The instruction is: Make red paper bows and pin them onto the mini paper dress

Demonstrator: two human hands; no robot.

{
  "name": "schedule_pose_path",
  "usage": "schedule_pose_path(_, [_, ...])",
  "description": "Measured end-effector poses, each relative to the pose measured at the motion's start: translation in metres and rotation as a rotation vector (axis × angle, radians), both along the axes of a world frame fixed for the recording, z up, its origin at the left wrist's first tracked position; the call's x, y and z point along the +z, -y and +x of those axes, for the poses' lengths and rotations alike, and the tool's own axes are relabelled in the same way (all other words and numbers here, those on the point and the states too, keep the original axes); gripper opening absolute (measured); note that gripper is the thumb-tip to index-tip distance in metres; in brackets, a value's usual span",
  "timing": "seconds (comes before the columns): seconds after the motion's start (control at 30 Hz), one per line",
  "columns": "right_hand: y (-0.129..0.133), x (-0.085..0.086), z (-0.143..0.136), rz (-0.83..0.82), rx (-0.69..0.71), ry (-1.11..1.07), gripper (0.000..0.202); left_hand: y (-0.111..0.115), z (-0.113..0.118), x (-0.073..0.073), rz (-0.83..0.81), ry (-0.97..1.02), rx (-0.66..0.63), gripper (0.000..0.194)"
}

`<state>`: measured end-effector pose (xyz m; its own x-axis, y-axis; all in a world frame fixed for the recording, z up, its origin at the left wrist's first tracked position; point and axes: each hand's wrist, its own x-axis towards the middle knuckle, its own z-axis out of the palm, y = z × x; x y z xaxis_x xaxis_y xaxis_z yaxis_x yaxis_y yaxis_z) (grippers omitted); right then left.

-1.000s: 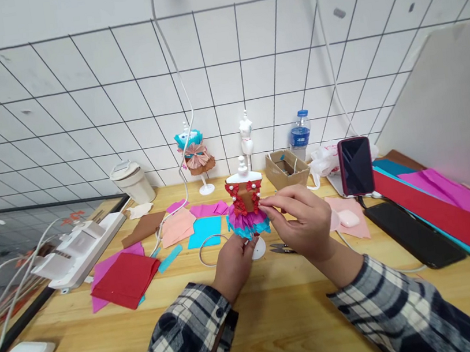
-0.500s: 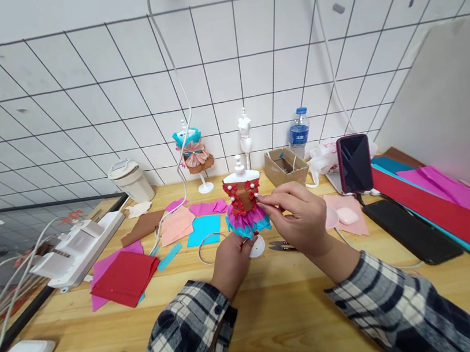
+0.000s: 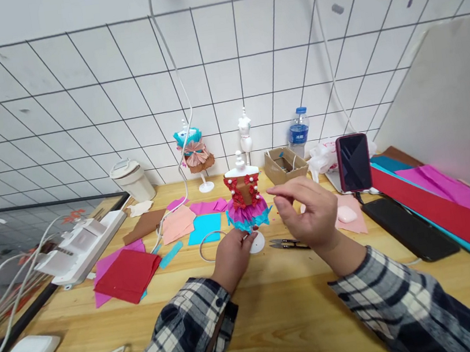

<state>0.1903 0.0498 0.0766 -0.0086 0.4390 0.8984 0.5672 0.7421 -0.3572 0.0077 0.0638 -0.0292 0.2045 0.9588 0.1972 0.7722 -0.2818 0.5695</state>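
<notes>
A small white dress-form mannequin stands upright in the middle, in a doll dress with a brown and red bodice, pearl-like beads and a purple and turquoise ruffled skirt. My left hand is closed around the stand just under the skirt, above its round white base. To the right of the dress and apart from it, my right hand hangs in the air. Its index finger reaches toward the bodice, and the thumb is apart from it with nothing visible between. Black thread snips lie below that hand.
Behind are a dressed mannequin, a bare one, a cardboard box and a water bottle. Red fabric squares and a power strip lie left. A phone and fabric strips are right.
My right hand has drawn back to the right, away from the beaded bodice, and its finger and thumb have parted. My left hand still holds the mannequin's stand.
</notes>
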Motion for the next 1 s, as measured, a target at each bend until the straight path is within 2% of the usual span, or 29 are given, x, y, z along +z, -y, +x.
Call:
schedule_pose_path(0.1, [0.001, 0.008, 0.008, 0.0, -0.064, -0.09, 0.015, -0.004, 0.001, -0.001, 0.0, -0.01, 0.001, 0.032])
schedule_pose_path(0.17, [0.006, 0.005, 0.01, -0.011, -0.097, -0.163, 0.018, -0.006, 0.001, 0.0, 0.011, -0.016, -0.009, 0.032])
schedule_pose_path(0.27, [0.022, -0.02, 0.003, -0.052, -0.063, -0.215, 0.02, -0.008, 0.0, 0.002, 0.039, -0.023, -0.033, 0.032])
schedule_pose_path(0.4, [0.045, -0.067, -0.013, -0.171, 0.202, 0.152, 0.015, -0.006, 0.002, 0.007, 0.119, -0.034, -0.026, 0.032])
schedule_pose_path(0.5, [0.049, -0.085, -0.018, -0.266, 0.191, 0.24, 0.016, 0.004, -0.003, 0.014, 0.216, -0.073, 0.032, 0.037])
schedule_pose_path(0.6, [0.045, -0.088, -0.017, -0.324, 0.152, 0.282, 0.019, 0.014, -0.025, 0.021, 0.249, -0.128, 0.064, 0.036])
schedule_pose_path(0.67, [0.044, -0.087, -0.013, -0.349, 0.15, 0.306, 0.019, 0.018, -0.048, 0.025, 0.215, -0.19, 0.031, 0.033])
schedule_pose_path(0.73, [0.044, -0.086, -0.01, -0.371, 0.154, 0.306, 0.019, 0.02, -0.073, 0.027, 0.139, -0.267, -0.013, 0.033])
schedule_pose_path(0.83, [0.046, -0.086, -0.007, -0.397, 0.169, 0.291, 0.02, 0.02, -0.097, 0.031, 0.005, -0.342, -0.097, 0.017])
schedule_pose_path(0.93, [0.048, -0.084, -0.008, -0.446, 0.178, 0.282, 0.021, 0.024, -0.094, 0.033, -0.034, -0.265, -0.133, 0.014])
schedule_pose_path(1.0, [0.049, -0.083, -0.011, -0.492, 0.175, 0.279, 0.021, 0.031, -0.078, 0.033, -0.074, -0.04, -0.151, 0.018])
